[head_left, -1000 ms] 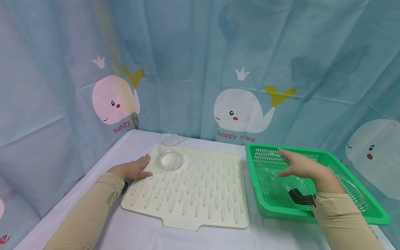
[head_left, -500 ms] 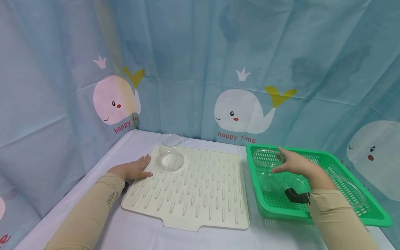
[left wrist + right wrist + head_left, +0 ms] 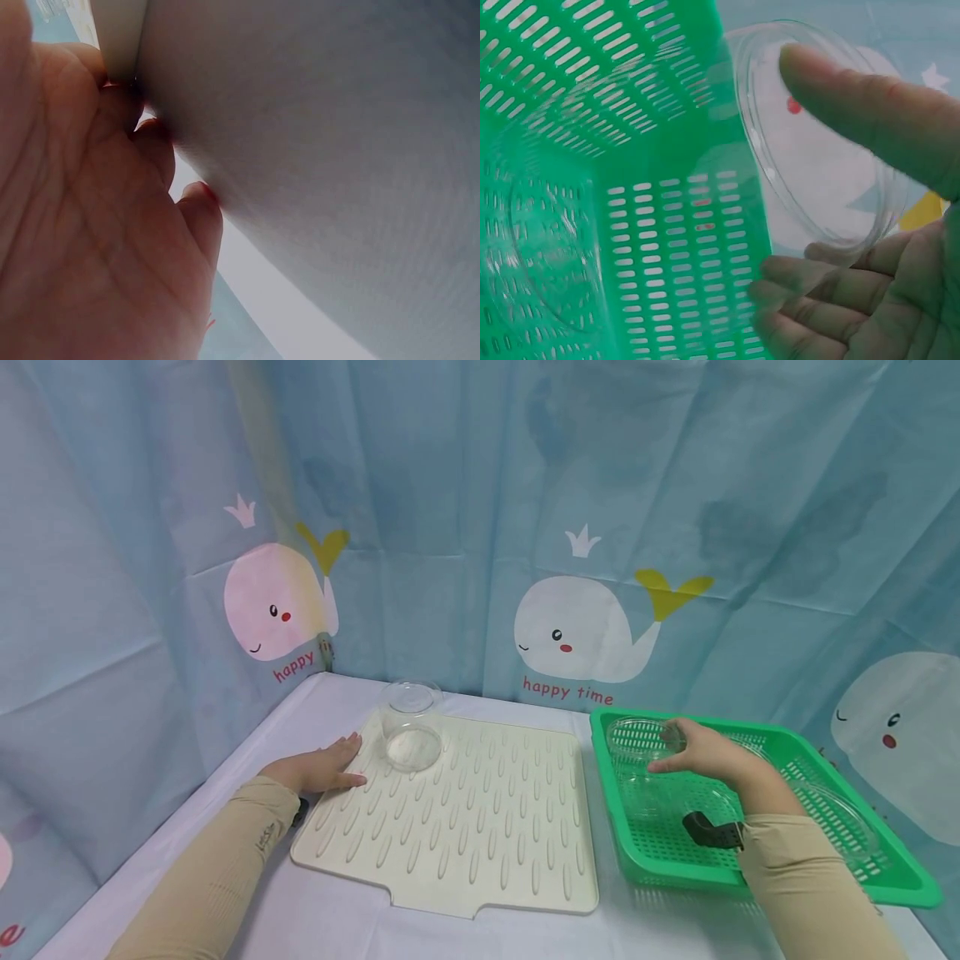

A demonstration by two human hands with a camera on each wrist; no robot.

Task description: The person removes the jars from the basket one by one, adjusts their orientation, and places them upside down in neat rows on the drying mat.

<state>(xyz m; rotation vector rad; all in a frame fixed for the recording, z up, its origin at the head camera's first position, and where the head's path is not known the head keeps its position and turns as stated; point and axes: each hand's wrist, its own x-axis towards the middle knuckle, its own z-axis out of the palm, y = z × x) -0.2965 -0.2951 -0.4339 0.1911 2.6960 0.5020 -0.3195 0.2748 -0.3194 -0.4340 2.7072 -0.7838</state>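
Note:
In the head view my left hand [image 3: 317, 769] rests on the left edge of the cream ridged mat [image 3: 480, 818], fingers mostly straight and thumb spread. The left wrist view shows those fingertips [image 3: 196, 196] at the mat's edge. A clear round plastic container [image 3: 412, 727] stands on the mat's back left corner. Over the green basket [image 3: 626, 856], my right hand [image 3: 708, 756] grips another clear plastic container [image 3: 637, 739] near its round top. Thumb and fingers lie on opposite sides of that top [image 3: 817, 142] in the right wrist view. Its lower part sits within the basket.
More clear plastic pieces lie in the basket, among them a round one [image 3: 840, 814] at the right. A white cloth [image 3: 315, 910] covers the table. Blue whale-print curtains [image 3: 427, 527] hang behind and at the left.
My right hand has moved slightly left inside the basket and taken hold of the clear plastic container, which has shifted left and become upright. My left hand has stayed on the mat.

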